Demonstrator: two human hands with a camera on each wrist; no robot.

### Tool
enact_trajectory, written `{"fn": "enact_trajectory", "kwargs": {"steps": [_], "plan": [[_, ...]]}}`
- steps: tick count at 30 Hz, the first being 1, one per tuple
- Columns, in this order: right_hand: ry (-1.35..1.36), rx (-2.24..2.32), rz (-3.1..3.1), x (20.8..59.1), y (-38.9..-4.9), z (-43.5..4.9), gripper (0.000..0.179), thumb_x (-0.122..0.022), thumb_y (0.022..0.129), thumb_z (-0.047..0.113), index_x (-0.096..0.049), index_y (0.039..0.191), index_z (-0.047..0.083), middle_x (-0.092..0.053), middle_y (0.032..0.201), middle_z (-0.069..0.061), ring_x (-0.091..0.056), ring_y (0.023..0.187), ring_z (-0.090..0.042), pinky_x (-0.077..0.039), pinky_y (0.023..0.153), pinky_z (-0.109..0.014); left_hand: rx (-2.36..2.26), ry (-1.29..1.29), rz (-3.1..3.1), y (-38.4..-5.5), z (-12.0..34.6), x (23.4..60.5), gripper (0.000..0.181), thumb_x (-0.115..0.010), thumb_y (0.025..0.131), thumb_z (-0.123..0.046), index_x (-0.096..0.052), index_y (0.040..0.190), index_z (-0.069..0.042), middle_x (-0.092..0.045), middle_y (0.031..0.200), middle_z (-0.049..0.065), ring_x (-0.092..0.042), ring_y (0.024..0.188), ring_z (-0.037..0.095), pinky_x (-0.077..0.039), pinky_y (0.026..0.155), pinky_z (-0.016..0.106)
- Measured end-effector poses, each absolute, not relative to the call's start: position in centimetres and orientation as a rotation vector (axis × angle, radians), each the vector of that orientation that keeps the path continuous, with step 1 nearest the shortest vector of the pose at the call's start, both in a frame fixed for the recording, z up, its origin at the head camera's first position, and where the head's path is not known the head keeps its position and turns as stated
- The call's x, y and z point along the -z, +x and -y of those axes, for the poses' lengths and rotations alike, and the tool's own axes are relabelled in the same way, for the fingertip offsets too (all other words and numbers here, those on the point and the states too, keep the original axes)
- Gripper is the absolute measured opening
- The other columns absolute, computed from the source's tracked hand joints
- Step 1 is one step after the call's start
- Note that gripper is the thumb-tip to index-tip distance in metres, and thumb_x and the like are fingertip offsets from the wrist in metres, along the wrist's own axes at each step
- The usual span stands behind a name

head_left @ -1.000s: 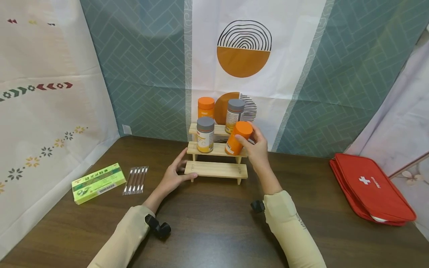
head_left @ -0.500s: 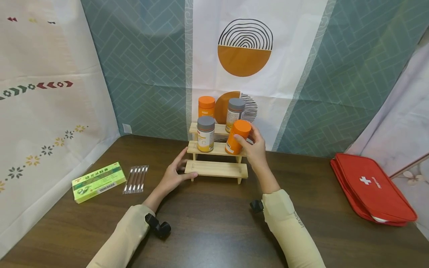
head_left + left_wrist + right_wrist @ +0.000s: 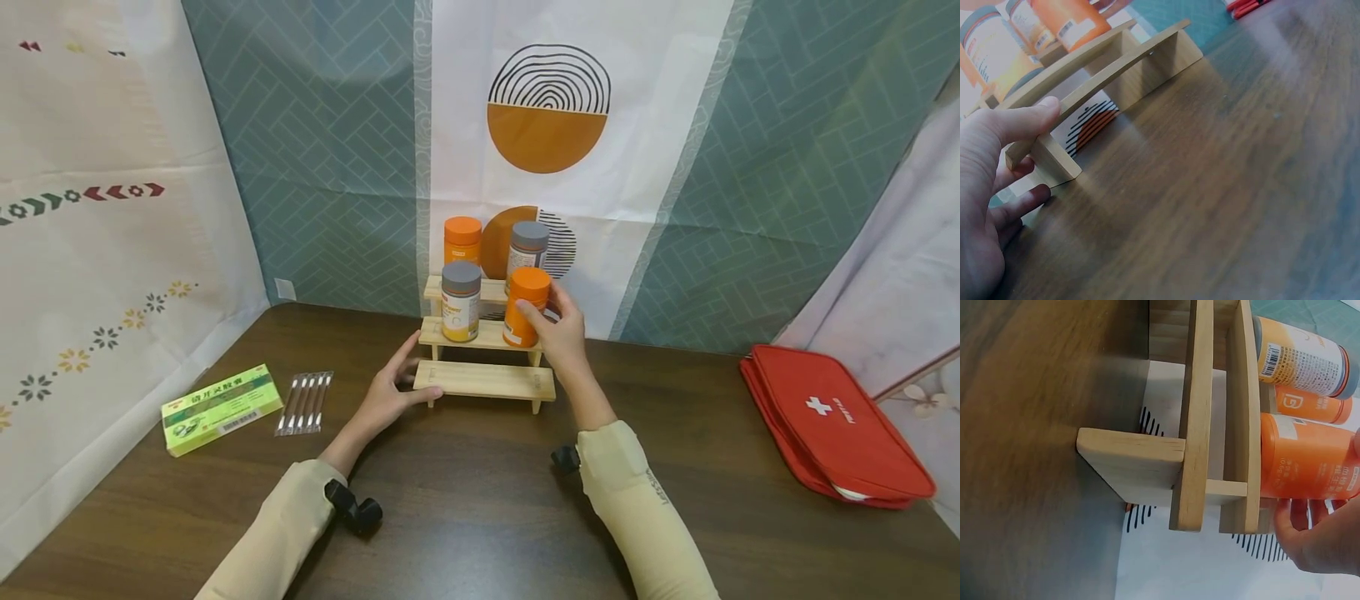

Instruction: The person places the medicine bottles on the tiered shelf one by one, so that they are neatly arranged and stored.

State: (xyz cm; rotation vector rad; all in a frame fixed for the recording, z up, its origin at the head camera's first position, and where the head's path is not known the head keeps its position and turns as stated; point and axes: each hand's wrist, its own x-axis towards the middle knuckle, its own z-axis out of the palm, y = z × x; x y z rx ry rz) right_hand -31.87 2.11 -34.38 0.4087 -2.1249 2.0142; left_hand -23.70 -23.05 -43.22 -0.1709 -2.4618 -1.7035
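Note:
A three-step wooden display stand (image 3: 483, 380) rises at the back of the table. My left hand (image 3: 382, 402) grips its left end, and in the left wrist view the thumb lies on the lowest step's edge. My right hand (image 3: 564, 335) holds an orange pill bottle (image 3: 1310, 456) upright on the right of the middle step, thumb in front, other fingers partly hidden. Beside it on that step stands a white-and-yellow bottle with a grey lid (image 3: 460, 307). The top step carries another orange bottle (image 3: 462, 237) at left and a grey-lidded bottle (image 3: 529, 237) at right, partly hidden.
To the left lie a green-yellow medicine box (image 3: 221, 408) and a clear pack of swabs (image 3: 303, 404). A red first-aid pouch (image 3: 832, 425) rests at the right. Patterned cloth (image 3: 352, 167) hangs behind the stand.
The orange bottle in my right hand has gone from tilted to upright on the middle step, its top swinging left. My right hand shifted slightly left with it; my left hand kept still.

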Motion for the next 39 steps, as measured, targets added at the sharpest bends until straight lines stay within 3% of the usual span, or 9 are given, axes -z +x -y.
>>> {"fn": "enact_trajectory", "kwargs": {"steps": [12, 21, 28, 35, 39], "plan": [[0.409, -2.029, 2.155, 34.3, -31.9, -2.1, 0.062, -0.072, 0.089, 0.018, -0.045, 0.145, 0.010, -0.053, 0.141, -0.013, -0.049, 0.126, -0.028, -0.041, 0.107, -0.044, 1.679, -0.138, 2.472, -23.5, 23.2, 43.0, 0.097, -0.078, 0.083, -0.019, -0.018, 0.156, -0.037, -0.057, 0.138, 0.018, -0.061, 0.110, 0.034, -0.045, 0.095, 0.050], [0.385, -1.989, 2.199, 34.8, -31.9, -2.1, 0.068, -0.072, 0.089, 0.015, -0.040, 0.148, 0.008, -0.050, 0.142, -0.016, -0.049, 0.127, -0.031, -0.040, 0.109, -0.045, 1.701, -0.139, 2.473, -23.7, 23.0, 43.0, 0.098, -0.077, 0.084, -0.015, -0.016, 0.158, -0.028, -0.056, 0.139, 0.021, -0.061, 0.109, 0.035, -0.044, 0.097, 0.050], [0.408, -2.046, 2.222, 34.5, -32.4, -3.0, 0.068, -0.069, 0.090, 0.014, -0.036, 0.150, 0.010, -0.045, 0.147, -0.016, -0.046, 0.133, -0.032, -0.039, 0.110, -0.046, 1.682, -0.160, 2.462, -24.4, 23.5, 42.6, 0.097, -0.077, 0.084, -0.015, -0.015, 0.158, -0.030, -0.053, 0.141, 0.023, -0.060, 0.111, 0.039, -0.044, 0.097, 0.053], [0.264, -2.099, 2.285, 32.8, -32.7, -6.8, 0.066, -0.062, 0.095, 0.014, -0.031, 0.153, 0.010, -0.039, 0.154, -0.016, -0.042, 0.139, -0.031, -0.035, 0.114, -0.044, 1.592, -0.231, 2.583, -24.1, 24.2, 42.0, 0.093, -0.074, 0.087, -0.016, -0.015, 0.158, -0.017, -0.046, 0.146, 0.028, -0.059, 0.117, 0.044, -0.047, 0.097, 0.054], [0.175, -2.086, 2.266, 31.7, -32.8, -9.9, 0.062, -0.058, 0.097, 0.013, -0.030, 0.153, 0.010, -0.038, 0.154, -0.017, -0.043, 0.138, -0.028, -0.035, 0.114, -0.041, 1.364, -0.310, 2.738, -24.1, 25.7, 40.2, 0.081, -0.071, 0.089, -0.022, -0.025, 0.156, -0.013, -0.043, 0.149, 0.025, -0.051, 0.126, 0.048, -0.042, 0.101, 0.059]]}}
